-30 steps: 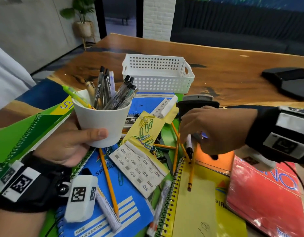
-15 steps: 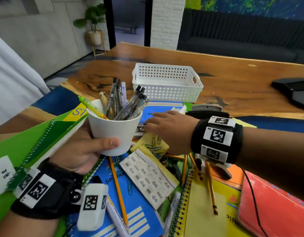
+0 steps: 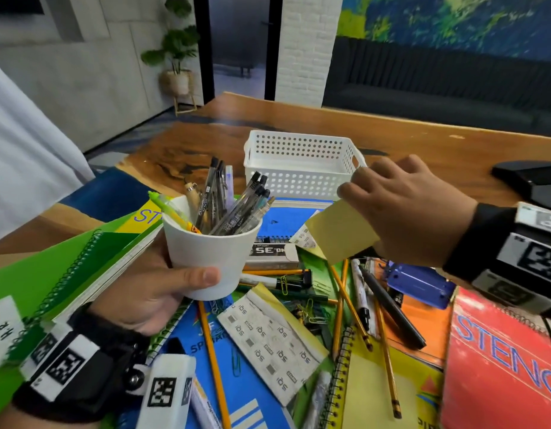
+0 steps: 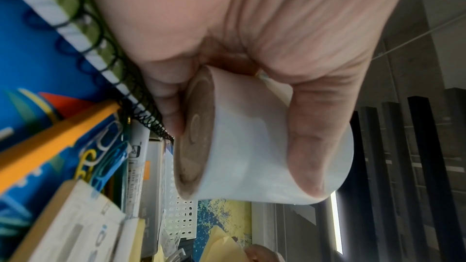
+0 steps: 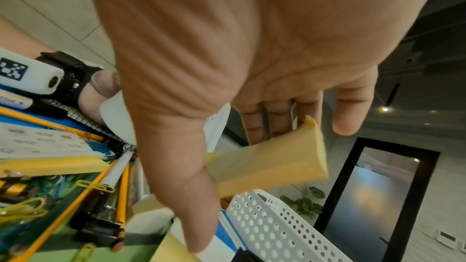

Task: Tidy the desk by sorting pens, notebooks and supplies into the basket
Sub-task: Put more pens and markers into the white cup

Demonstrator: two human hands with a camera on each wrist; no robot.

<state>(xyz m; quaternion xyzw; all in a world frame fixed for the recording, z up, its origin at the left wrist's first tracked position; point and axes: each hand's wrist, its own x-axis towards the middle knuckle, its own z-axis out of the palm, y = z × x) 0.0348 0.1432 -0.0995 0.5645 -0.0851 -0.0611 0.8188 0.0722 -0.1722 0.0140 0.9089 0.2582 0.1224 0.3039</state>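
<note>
- White perforated basket (image 3: 302, 168): we see it standing on the wooden desk (image 3: 422, 150) beyond the clutter; from our views we cannot tell what, if anything, lies inside.
- White cup (image 3: 210, 258): we log it as packed with upright pens (image 3: 234, 202) plus a yellow-green highlighter (image 3: 169, 209) leaning out on the left.
- Left hand (image 3: 144, 292): we find it wrapped around the cup, thumb across the front wall, fingers curled behind and under the base, holding it clear above the notebooks.
- Right hand (image 3: 404, 212): we find it raised just beside the basket's near right corner, palm down, fingers bent, with a yellow sticky-note pad (image 3: 339, 233) pinched between thumb and fingertips; the pad hangs in the air, slightly bowed.
- Desk litter below: we count a second sticky-note pad (image 3: 271, 335) with printed backing, yellow pencils (image 3: 213, 360), coloured paper clips (image 3: 308, 311), a blue hole punch (image 3: 419, 283), a red steno pad (image 3: 503, 373), and green, blue and yellow spiral notebooks.
</note>
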